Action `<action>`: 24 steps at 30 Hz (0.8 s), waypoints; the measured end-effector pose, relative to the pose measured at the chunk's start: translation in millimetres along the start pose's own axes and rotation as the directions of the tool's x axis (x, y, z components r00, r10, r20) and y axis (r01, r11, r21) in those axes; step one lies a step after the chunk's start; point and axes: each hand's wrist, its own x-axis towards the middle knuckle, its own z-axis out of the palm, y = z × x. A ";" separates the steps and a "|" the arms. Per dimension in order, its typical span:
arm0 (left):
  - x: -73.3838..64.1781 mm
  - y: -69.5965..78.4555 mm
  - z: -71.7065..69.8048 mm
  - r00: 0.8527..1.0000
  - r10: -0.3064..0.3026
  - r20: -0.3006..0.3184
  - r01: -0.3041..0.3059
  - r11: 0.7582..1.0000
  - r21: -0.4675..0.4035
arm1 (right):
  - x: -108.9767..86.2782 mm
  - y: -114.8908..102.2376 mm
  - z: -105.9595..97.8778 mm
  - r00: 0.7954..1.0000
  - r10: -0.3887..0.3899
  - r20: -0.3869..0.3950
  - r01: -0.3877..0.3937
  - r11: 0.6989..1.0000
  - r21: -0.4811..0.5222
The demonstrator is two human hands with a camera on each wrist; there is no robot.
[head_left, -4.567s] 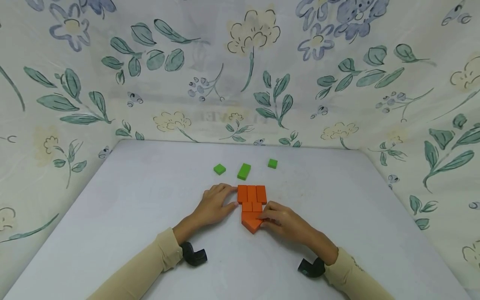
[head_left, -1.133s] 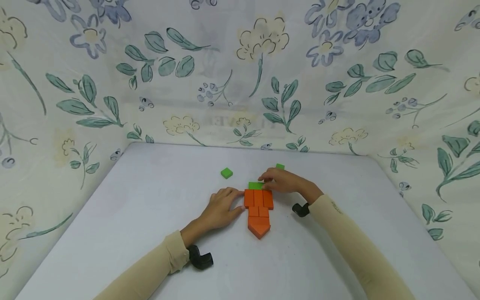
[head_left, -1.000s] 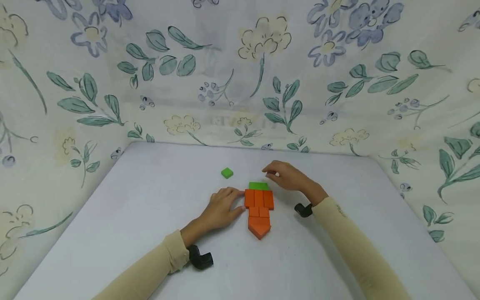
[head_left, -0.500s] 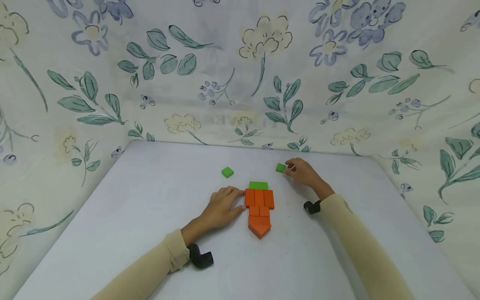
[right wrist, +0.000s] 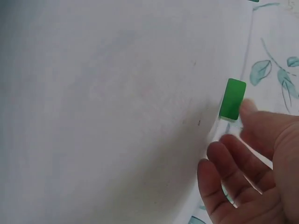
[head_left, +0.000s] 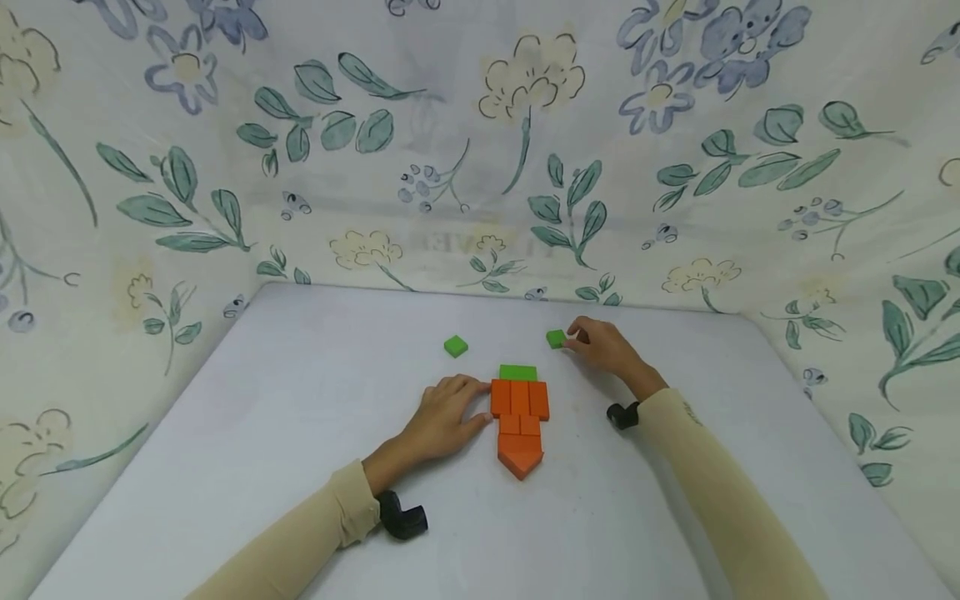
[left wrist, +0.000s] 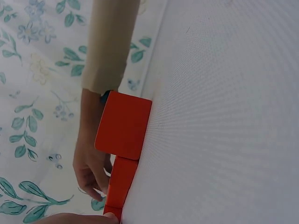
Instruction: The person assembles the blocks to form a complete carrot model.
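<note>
Several orange wooden blocks (head_left: 519,400) form a figure on the table, wider at the far end and pointed at the near end. Against its far edge lies a green rectangular block (head_left: 517,372). My left hand (head_left: 442,421) rests at the figure's left side, index finger and thumb touching the orange pieces. In the left wrist view a fingertip meets an orange block (left wrist: 113,212). Farther right, my right hand (head_left: 606,346) touches a small green block (head_left: 556,339) with its thumb, its other fingers loosely curved. In the right wrist view the thumb meets this green block's (right wrist: 232,99) edge.
Another small green block (head_left: 456,346) lies beyond the left hand. The white table (head_left: 262,400) ends at a floral cloth (head_left: 420,167) at the back and sides. Black devices (head_left: 402,518) sit at both wrists.
The green rectangular block was placed crosswise against the orange figure's far edge. My right hand then moved to the small green block, which has shifted slightly left and turned. My left hand stays beside the figure.
</note>
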 end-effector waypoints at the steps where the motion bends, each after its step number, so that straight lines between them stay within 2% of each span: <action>1: 0.5 0.0 -1.3 1.000 0.000 -0.002 0.000 1.000 0.001 | 1.4 0.0 -0.8 1.000 -0.010 0.002 0.010 1.000 0.005; 6: 0.9 0.1 -3.0 1.000 -0.013 0.011 0.013 1.000 -0.009 | 9.0 0.4 -3.4 0.995 -0.052 0.081 0.053 0.999 -0.007; 9: 0.1 0.8 -3.6 1.000 -0.017 0.023 0.017 1.000 -0.008 | 13.1 0.2 -5.2 0.992 -0.048 0.115 0.050 0.999 -0.014; 11: -1.4 2.2 -0.2 1.000 -0.011 0.023 0.012 1.000 -0.019 | 11.5 2.9 -4.5 0.992 -0.017 0.122 0.017 1.000 0.002; 16: -2.2 2.6 3.3 1.000 -0.001 0.018 0.001 1.000 -0.004 | 2.6 3.9 -6.0 0.996 0.023 0.090 -0.032 0.995 0.092; 24: 1.1 -1.7 -1.1 1.000 -0.014 0.025 0.014 1.000 0.013 | -24.5 -19.2 -1.4 0.997 -0.082 -0.015 0.083 0.983 0.166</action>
